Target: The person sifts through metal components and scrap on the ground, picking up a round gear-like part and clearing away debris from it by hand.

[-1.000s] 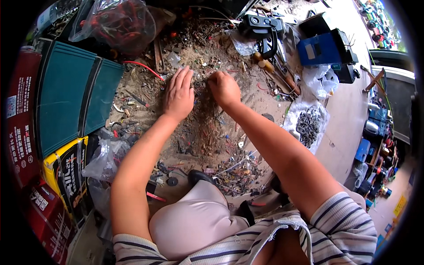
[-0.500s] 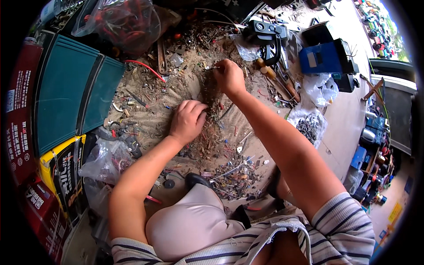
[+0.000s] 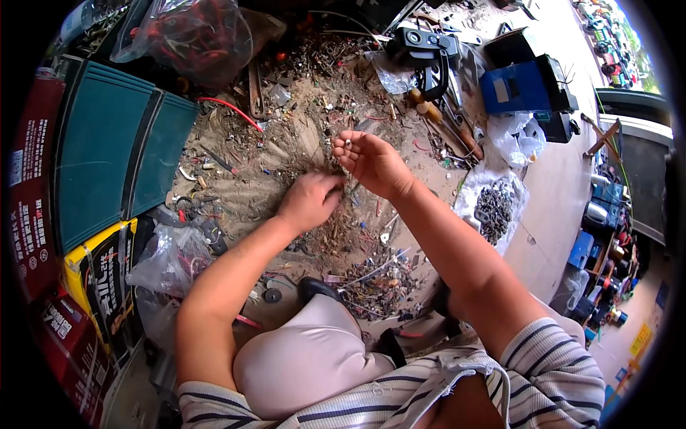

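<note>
My right hand [image 3: 371, 164] is raised over the dirt, palm turned up. A small shiny metal piece [image 3: 348, 143] sits at its curled fingers, too small to name. Just to the left, my left hand [image 3: 310, 200] is low on a heap of brown dirt and scraps [image 3: 330, 232], its fingers curled and close together. The fingertips are partly hidden and a little blurred, so what they grip cannot be seen. Nearer to me is a pile of mixed wires and small parts [image 3: 382, 286].
To the right lie an open plastic bag of small dark parts [image 3: 494, 211], a wooden-handled tool [image 3: 429, 111] and a blue box [image 3: 514, 93]. Green panels [image 3: 107, 139] and a yellow-black box [image 3: 103, 275] stand left. A bag of red items [image 3: 193, 39] and a wrench [image 3: 255, 89] are farther off.
My right hand has come back toward me from the far dirt and turned palm up, showing the small metal piece. My left hand has shifted slightly right and nearer.
</note>
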The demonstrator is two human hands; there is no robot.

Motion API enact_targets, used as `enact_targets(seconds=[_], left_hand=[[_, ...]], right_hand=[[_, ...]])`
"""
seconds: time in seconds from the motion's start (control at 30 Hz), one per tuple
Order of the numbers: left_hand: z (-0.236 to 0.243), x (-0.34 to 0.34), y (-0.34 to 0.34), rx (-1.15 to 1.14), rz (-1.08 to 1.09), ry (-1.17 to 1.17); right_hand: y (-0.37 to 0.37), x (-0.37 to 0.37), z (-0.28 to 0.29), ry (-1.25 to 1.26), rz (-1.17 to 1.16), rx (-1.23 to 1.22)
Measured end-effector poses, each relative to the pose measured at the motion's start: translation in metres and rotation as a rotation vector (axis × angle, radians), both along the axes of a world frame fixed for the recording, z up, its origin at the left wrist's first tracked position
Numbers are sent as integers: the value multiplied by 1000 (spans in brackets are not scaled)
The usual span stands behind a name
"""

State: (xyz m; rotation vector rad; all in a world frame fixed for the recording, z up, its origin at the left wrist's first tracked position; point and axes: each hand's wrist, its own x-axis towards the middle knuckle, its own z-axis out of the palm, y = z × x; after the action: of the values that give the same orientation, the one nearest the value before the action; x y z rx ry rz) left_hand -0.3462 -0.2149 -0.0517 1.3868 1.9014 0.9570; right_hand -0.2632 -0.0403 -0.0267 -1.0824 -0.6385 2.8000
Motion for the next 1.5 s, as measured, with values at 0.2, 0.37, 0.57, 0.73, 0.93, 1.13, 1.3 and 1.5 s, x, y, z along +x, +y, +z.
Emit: enact_targets(seconds=[0.2,0.37,0.57,0.73,0.93,1.13,1.3,1.5], left_hand=[[7,13,-2,125,26,11],[1,-1,-2,146,127,140],[-9,-18,10,175,173,238],[-8,-24,41,136,227,315],[-19,5,38,103,-79,49],[-7,5,6,174,154,164],[-10,-25,-4,146,351,308],[-29,-41,-7,38,471,458]], right_hand=[[31,-12,-30,-459,238,904],[40,-43,-34,-584,331,1290],[37,-59,-21,-787,614,1551],[45,-49,-28,-638,507,1231],[66,-64,25,-207,108,632],[82,-3,-29,-472,470,1416],[30,33,-35,-595,643,1340],[-12,50,-15,-524,798,1281]])
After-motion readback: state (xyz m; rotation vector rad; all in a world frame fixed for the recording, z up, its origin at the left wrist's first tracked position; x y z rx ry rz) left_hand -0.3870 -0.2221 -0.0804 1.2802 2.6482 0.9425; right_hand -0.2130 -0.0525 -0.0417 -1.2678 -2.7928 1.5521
